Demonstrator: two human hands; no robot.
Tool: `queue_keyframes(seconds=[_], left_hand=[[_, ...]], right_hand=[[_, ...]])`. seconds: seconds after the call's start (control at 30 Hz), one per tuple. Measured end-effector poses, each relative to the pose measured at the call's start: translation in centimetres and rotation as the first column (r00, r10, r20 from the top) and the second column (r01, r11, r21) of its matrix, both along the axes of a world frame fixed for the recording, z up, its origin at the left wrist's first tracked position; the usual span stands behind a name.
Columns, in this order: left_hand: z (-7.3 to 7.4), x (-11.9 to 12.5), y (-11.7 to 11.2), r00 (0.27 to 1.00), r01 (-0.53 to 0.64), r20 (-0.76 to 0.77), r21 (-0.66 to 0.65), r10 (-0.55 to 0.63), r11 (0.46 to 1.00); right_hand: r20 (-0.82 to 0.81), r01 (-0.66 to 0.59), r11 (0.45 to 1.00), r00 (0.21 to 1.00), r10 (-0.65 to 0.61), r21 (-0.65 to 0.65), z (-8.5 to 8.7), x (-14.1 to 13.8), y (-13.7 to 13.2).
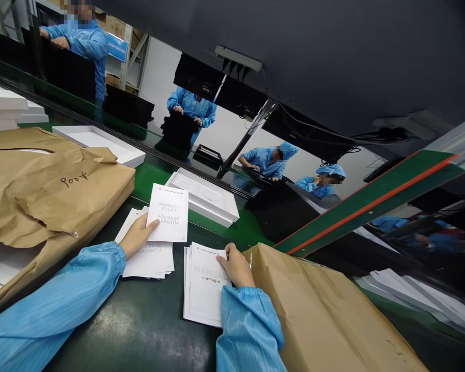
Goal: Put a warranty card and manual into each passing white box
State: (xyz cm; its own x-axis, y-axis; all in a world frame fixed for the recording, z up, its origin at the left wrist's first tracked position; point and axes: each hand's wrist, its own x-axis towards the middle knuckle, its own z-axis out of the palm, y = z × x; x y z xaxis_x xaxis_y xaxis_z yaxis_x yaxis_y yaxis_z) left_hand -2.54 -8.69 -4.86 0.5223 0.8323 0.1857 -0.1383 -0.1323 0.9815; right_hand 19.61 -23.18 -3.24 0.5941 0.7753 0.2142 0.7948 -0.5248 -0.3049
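Observation:
My left hand point(137, 235) pinches a white warranty policy leaflet point(169, 213) by its lower left edge, raised over a loose pile of the same leaflets point(151, 260) on the dark green table. To the right, my right hand point(238, 266) has its thumb on the top of a stack of white manuals point(203, 284) marked HYTAB, with the fingers curled round the stack's right edge. Whether it grips one manual or several I cannot tell. Behind the leaflets, an open white box point(213, 199) with printed papers inside sits on the green belt.
A torn brown paper package point(96, 191) lies at left, another brown package point(333, 310) at right. White box lids point(101, 142) stand behind. A green post with an orange stripe point(372, 201) slants across the right. Several co-workers in blue point(196, 106) work beyond the belt.

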Motion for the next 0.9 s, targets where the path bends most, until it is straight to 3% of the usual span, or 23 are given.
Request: queue_keyframes(seconds=[0.2,0.4,0.5,0.67,0.9], left_hand=[[0.4,-0.1,-0.3,0.998,-0.02,-0.055,0.026,0.021,0.999],[0.1,0.0,-0.2,0.998,-0.013,-0.056,0.064,0.016,0.998],[0.0,0.0,-0.1,0.998,-0.015,-0.059,0.075,0.019,0.997],[0.0,0.0,-0.2,0.997,-0.024,-0.067,0.067,0.028,0.997],[-0.3,0.1,-0.1,0.998,-0.029,-0.059,0.072,0.033,0.997]], right_hand=[[0.043,-0.068,0.991,0.997,0.063,0.111,-0.5,0.3,0.3],[0.074,-0.309,0.945,0.95,0.303,0.107,-0.9,-1.6,1.4],[0.091,-0.374,0.921,0.927,0.365,0.108,-1.3,-2.6,1.8],[-0.037,-0.313,0.884,0.937,0.346,0.346,-1.4,-2.5,1.9],[-0.153,-0.178,0.883,0.951,0.267,0.435,-1.0,-1.5,1.3]])
